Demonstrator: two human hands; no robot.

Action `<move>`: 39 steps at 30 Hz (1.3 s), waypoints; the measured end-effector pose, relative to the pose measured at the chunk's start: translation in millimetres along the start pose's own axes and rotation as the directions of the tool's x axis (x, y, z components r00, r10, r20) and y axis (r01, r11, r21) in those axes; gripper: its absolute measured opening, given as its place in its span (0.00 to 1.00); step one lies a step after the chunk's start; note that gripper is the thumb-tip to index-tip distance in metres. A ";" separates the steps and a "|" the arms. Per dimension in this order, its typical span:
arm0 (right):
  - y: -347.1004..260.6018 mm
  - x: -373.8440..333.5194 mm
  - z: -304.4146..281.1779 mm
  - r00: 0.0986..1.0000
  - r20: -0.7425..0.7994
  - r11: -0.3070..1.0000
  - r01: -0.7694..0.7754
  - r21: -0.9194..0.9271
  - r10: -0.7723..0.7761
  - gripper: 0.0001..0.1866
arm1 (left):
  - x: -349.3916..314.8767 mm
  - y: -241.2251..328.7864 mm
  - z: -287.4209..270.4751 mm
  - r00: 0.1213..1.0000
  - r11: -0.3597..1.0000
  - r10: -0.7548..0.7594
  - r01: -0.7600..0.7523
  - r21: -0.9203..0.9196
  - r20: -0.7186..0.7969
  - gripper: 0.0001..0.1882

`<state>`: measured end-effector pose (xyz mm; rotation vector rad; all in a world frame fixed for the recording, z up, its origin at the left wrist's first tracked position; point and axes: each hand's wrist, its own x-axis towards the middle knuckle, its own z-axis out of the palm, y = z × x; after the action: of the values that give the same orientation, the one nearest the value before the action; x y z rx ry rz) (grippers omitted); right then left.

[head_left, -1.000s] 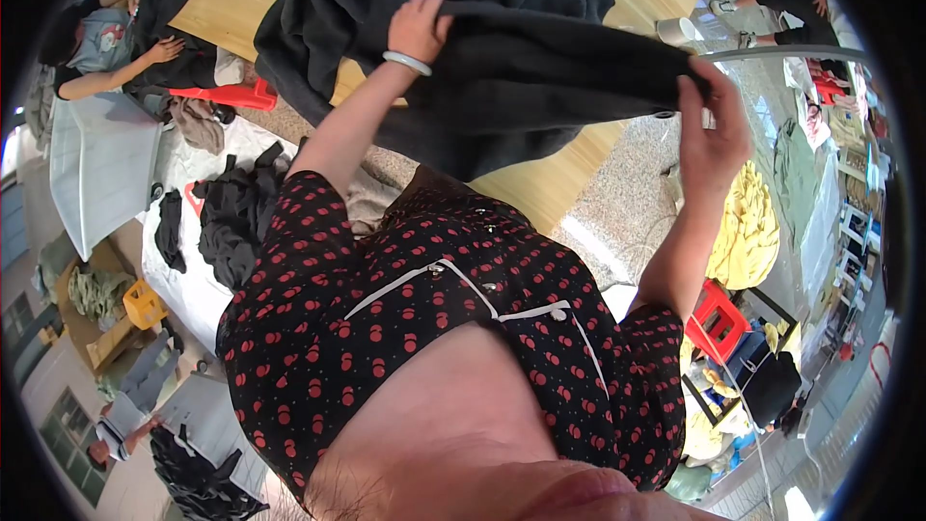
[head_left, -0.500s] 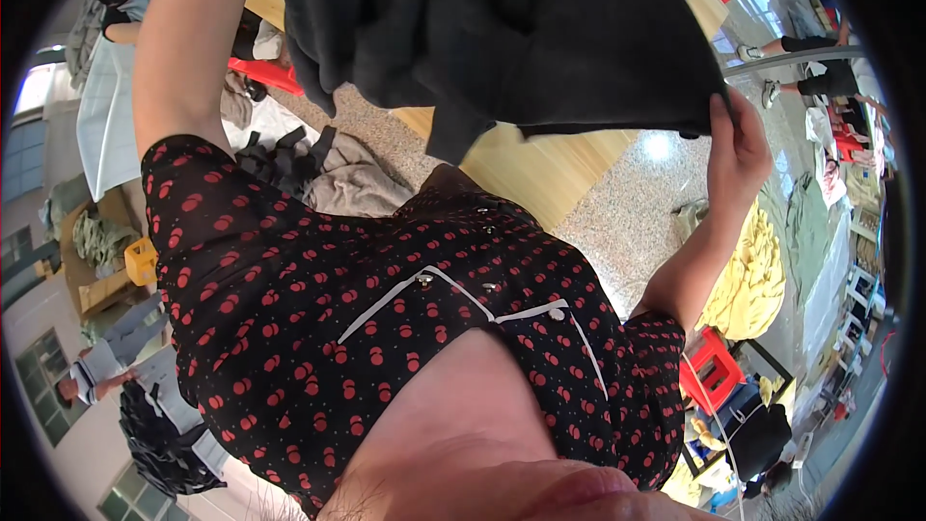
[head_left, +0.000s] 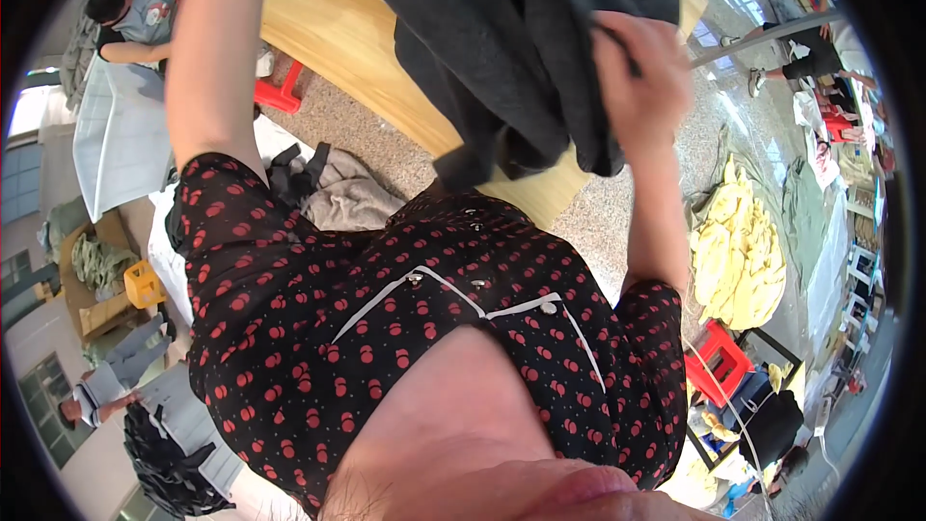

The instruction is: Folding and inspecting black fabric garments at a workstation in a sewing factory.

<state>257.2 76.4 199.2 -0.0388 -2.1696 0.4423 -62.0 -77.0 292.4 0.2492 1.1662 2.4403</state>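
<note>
A black cloth garment (head_left: 521, 58) hangs bunched in loose folds over the pale wooden table (head_left: 338, 29), its lower corner dangling past the table's edge. My right hand (head_left: 641, 82), slightly blurred, has its fingers curled over the right part of the cloth and pinches it. From the left, my left forearm (head_left: 222, 48) reaches up and out of the top of the picture, so the left hand is cut off. Whether that hand touches the garment does not show.
Beige and black cloth (head_left: 347, 193) lies below the table on the left. A yellow cloth heap (head_left: 738, 251) and a red stool (head_left: 719, 362) are on the right. Another person (head_left: 135, 14) is at work at the far left. A white bin (head_left: 121, 135) stands nearby.
My right hand has moved left and upward from the garment's edge. The cloth, spread wide before, is now gathered into folds, and more of the table shows on the left.
</note>
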 end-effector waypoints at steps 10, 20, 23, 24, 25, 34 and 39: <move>26.3 -96.0 198.9 0.672 0.734 0.825 -0.469 0.315 0.102 0.10 | -22.0 -140.5 -210.3 0.783 0.762 -0.296 0.539 0.359 -0.547 0.14; -2.3 -68.1 278.1 0.460 0.882 0.571 -0.753 0.327 0.101 0.29 | -21.1 -104.3 -185.9 0.858 0.846 -0.385 0.475 0.240 -0.341 0.11; 20.6 -98.4 258.1 0.285 0.957 0.658 -0.731 0.181 0.054 0.26 | -6.4 -99.3 -201.2 0.825 0.847 -0.367 0.488 0.212 -0.430 0.12; 24.1 -103.7 243.7 0.262 0.964 0.725 -0.674 0.143 0.053 0.26 | -1.8 -97.7 -207.8 0.799 0.854 -0.347 0.486 0.188 -0.491 0.12; 31.2 -114.0 230.5 0.178 0.982 0.773 -0.630 0.070 0.057 0.28 | 2.8 -98.1 -212.2 0.769 0.860 -0.326 0.483 0.166 -0.550 0.12; 75.7 -190.3 72.4 0.117 0.899 0.829 -0.452 -0.330 0.422 0.12 | 46.1 -150.4 -273.3 0.697 0.834 -0.008 0.400 0.379 -0.717 0.14; 59.6 -198.2 64.8 0.450 0.757 0.841 -0.487 -0.236 0.473 0.09 | 16.5 -213.9 -253.0 0.712 -0.246 0.702 0.211 0.946 0.024 0.13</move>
<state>317.1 75.7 -9.3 -0.5806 -3.0585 0.9524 -98.2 -127.1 -33.4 0.1480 3.6067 0.8836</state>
